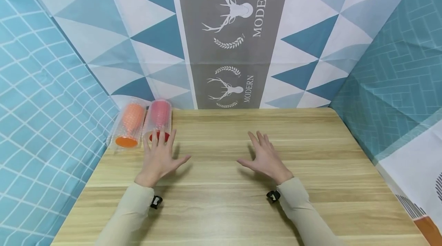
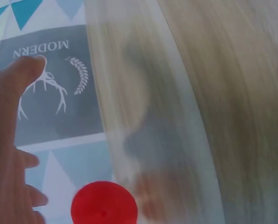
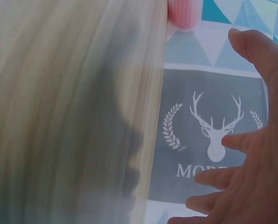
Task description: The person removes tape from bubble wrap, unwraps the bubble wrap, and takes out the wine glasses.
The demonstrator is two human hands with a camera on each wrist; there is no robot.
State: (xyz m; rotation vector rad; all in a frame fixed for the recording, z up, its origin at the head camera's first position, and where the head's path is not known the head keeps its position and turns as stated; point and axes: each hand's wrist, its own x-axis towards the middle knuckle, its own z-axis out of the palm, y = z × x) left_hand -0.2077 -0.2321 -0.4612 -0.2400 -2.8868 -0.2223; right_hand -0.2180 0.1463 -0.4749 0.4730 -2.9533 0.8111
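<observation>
Presumably wrapped against knocks, the pink cup (image 1: 160, 112) has the orange cup (image 1: 134, 116) at left, left hand (image 1: 159, 160) before it, right hand (image 1: 266, 157) well rightward, both splayed, gripping nothing.

At the left of the frame, the orange goblet (image 1: 132, 118) and the pink-red goblet (image 1: 160, 113) look like smooth plastic, sheathed in clear, shiny, blistered bubble wrap (image 1: 118, 126). The table (image 1: 221, 169) has a smooth wood-grain surface with a soft sheen. The patterned hanging (image 1: 228, 52) across the top looks like matt, lightly creased cloth, and the sleeves (image 1: 130, 207) at the bottom are matt fabric.
</observation>
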